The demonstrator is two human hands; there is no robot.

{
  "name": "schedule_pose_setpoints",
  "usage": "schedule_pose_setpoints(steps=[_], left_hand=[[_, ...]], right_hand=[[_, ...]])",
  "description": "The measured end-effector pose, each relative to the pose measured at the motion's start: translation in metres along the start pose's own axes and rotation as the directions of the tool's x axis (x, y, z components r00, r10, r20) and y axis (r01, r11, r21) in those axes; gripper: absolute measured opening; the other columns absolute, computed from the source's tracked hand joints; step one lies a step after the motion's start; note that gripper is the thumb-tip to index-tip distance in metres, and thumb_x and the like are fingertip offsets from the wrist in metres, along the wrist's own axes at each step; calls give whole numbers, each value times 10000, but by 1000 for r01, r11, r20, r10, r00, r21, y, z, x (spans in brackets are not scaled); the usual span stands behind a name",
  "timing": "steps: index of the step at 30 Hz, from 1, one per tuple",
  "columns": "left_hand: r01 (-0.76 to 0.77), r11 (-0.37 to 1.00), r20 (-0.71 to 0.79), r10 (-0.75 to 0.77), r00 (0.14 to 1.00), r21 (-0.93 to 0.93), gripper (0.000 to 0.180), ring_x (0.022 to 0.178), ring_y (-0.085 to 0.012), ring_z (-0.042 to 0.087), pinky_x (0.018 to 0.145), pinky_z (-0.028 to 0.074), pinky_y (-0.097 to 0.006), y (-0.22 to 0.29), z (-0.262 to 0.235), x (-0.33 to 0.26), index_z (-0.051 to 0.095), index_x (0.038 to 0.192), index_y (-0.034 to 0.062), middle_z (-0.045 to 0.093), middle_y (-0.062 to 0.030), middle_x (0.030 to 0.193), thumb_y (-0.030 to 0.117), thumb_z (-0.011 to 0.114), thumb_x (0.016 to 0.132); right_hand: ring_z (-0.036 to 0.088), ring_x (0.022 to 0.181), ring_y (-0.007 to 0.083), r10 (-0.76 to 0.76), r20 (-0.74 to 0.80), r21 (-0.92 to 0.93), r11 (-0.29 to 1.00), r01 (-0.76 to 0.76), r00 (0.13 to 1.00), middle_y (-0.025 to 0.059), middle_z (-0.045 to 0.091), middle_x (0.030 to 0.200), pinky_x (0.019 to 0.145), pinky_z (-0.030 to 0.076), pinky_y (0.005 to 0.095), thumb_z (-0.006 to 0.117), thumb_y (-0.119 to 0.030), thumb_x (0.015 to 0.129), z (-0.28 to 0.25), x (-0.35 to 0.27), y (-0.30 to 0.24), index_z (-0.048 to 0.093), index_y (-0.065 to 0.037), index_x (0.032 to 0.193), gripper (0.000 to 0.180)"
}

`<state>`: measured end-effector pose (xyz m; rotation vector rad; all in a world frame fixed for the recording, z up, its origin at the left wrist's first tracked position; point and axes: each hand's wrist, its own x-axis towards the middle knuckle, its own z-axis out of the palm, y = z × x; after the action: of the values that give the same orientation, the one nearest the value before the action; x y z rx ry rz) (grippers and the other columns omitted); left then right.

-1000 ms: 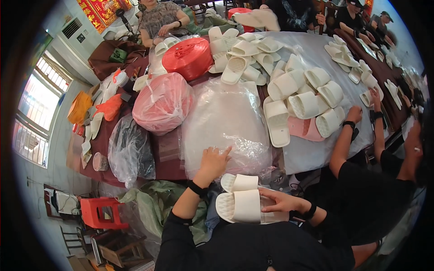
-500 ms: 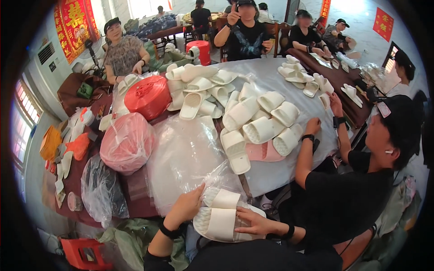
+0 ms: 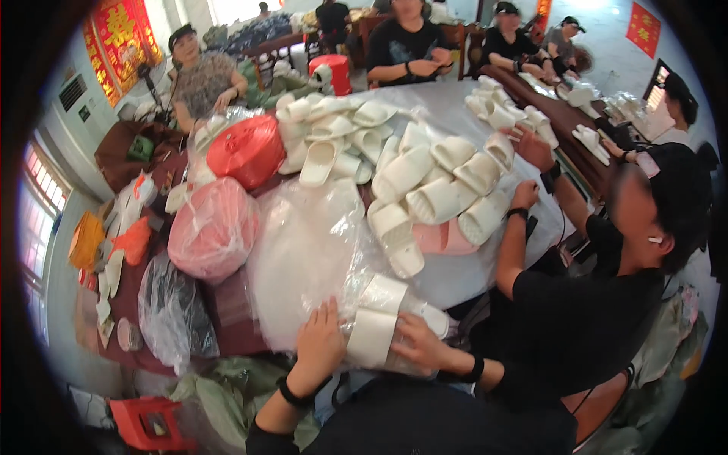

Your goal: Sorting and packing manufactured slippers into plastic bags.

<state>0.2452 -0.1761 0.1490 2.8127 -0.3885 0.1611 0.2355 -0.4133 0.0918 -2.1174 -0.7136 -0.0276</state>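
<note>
A pair of white slippers (image 3: 371, 337) lies side by side at the table's near edge, with shiny clear plastic over or around them. My right hand (image 3: 422, 343) grips the pair from the right, its fingers over the footbeds behind the straps. To their left my left hand (image 3: 320, 339) lies open, fingers stretched out on a clear plastic bag (image 3: 299, 250) from a flat stack. Whether its thumb holds the bag's edge I cannot tell. Beyond the bags a heap of white slippers (image 3: 447, 182) rests around a pink slipper (image 3: 436, 236).
A red plastic roll (image 3: 246, 152) and a bagged pink roll (image 3: 214, 227) stand left of the bags. A co-worker (image 3: 584, 280) in black sits close on my right, one hand at the heap. More people sit across the table. A red stool (image 3: 152, 421) stands lower left.
My right hand and the slipper pair have moved slightly up and right, and plastic now shows over them. My left hand has come down flat on the bags. The co-worker's hand has drawn a slipper nearer.
</note>
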Motion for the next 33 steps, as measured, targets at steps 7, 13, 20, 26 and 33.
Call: schedule_pose_setpoints(steps=[7, 13, 20, 26, 33], left_hand=[[29, 999, 53, -31, 998, 26, 503, 1161, -341, 482, 902, 395, -455, 8, 40, 6, 408, 1322, -5, 482, -209, 1293, 238, 464, 884], [85, 996, -18, -84, 996, 37, 518, 1202, -352, 453, 959, 347, -500, 15, 49, 12, 375, 1359, 31, 475, -199, 1309, 258, 457, 900], [71, 992, -26, -69, 997, 104, 548, 1264, -359, 383, 1001, 296, -518, 30, 41, 18, 337, 1387, 49, 399, -201, 1375, 211, 480, 884], [-62, 997, -115, 58, 992, -37, 572, 1351, -405, 212, 1041, 174, -602, 27, 37, 25, 296, 1421, 112, 260, -186, 1465, 223, 478, 890], [-82, 997, 93, 81, 992, 1, 570, 1280, -457, 311, 1006, 279, -577, 14, 36, 18, 296, 1404, 80, 314, -212, 1425, 179, 486, 875]], right_hand=[[506, 1004, 391, 79, -12, -58, 995, -80, 997, 207, 523, 1111, 857, 412, 429, 672, -164, 744, -8, 0, 3, 569, 8, 1062, 376], [513, 975, 396, 151, -110, -104, 981, -163, 982, 220, 516, 1092, 837, 419, 430, 649, -120, 749, -3, -8, 0, 568, 27, 1041, 336], [505, 1014, 401, 169, -197, -253, 943, -216, 966, 223, 504, 1118, 866, 425, 418, 641, -87, 742, 1, 1, -8, 557, 55, 1060, 359], [509, 996, 399, -103, -142, -390, 920, 39, 984, 219, 504, 1072, 848, 431, 426, 666, -72, 719, 2, 15, -5, 582, 33, 1007, 318], [515, 884, 382, 46, -268, -246, 962, -115, 962, 201, 505, 969, 771, 423, 455, 631, -69, 740, 1, 19, -1, 575, 31, 914, 209]])
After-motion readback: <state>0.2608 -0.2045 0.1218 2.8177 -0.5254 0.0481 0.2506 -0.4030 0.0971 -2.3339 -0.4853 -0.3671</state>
